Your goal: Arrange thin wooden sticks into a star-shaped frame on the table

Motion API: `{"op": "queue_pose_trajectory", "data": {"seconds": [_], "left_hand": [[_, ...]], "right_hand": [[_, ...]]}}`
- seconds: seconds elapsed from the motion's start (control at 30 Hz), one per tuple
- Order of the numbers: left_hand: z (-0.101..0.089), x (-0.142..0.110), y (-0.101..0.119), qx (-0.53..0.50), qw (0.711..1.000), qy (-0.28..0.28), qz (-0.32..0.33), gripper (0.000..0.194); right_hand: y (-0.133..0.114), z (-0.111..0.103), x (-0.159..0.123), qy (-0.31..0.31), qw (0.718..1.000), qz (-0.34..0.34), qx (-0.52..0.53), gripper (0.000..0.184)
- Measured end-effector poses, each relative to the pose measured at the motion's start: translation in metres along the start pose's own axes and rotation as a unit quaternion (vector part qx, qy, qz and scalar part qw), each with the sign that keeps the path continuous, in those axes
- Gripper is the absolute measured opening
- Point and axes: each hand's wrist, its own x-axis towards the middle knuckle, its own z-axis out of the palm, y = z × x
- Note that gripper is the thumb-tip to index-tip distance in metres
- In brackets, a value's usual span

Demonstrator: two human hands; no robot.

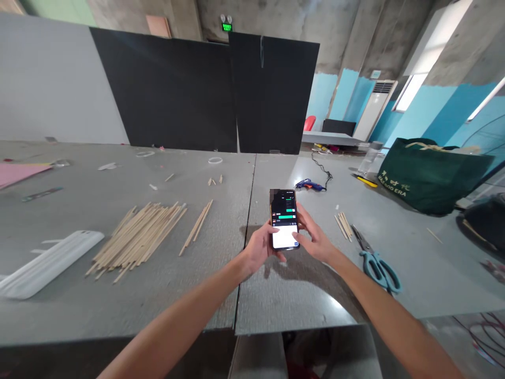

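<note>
Both hands hold a smartphone (284, 218) upright above the grey table, its lit screen facing me with a chat and a white keyboard area. My left hand (260, 245) is wrapped round its left side, thumb at the screen's lower left. Around the right edge closes my right hand (314, 234), its thumb over the lower right of the screen. Left of the hands lie a big pile of thin wooden sticks (138, 239) and a few separate sticks (196, 227). To the right are a small bunch of short sticks (344, 226) and blue-handled scissors (376, 266).
A blue glue gun (310, 185) with a black cord lies behind the phone. Further right are a yellow cutter (366, 181), a clear bottle (371, 157) and a green bag (430, 176). A white packet (51, 263) lies far left. Black boards (177, 95) stand along the back.
</note>
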Motion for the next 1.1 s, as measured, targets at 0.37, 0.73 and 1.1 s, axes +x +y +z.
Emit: {"op": "queue_pose_trajectory", "data": {"seconds": [0.37, 0.73, 1.1], "left_hand": [[0.001, 0.000, 0.001, 0.003, 1.000, 0.006, -0.006, 0.059], [0.002, 0.002, 0.001, -0.009, 1.000, -0.005, -0.008, 0.058], [0.003, 0.001, 0.004, -0.033, 0.999, -0.004, -0.016, 0.058]], "right_hand": [[0.002, 0.001, 0.000, 0.000, 1.000, 0.001, 0.002, 0.090], [0.014, 0.002, -0.001, -0.011, 0.998, -0.012, -0.066, 0.108], [0.012, 0.001, 0.001, -0.014, 0.996, -0.023, -0.087, 0.103]]}}
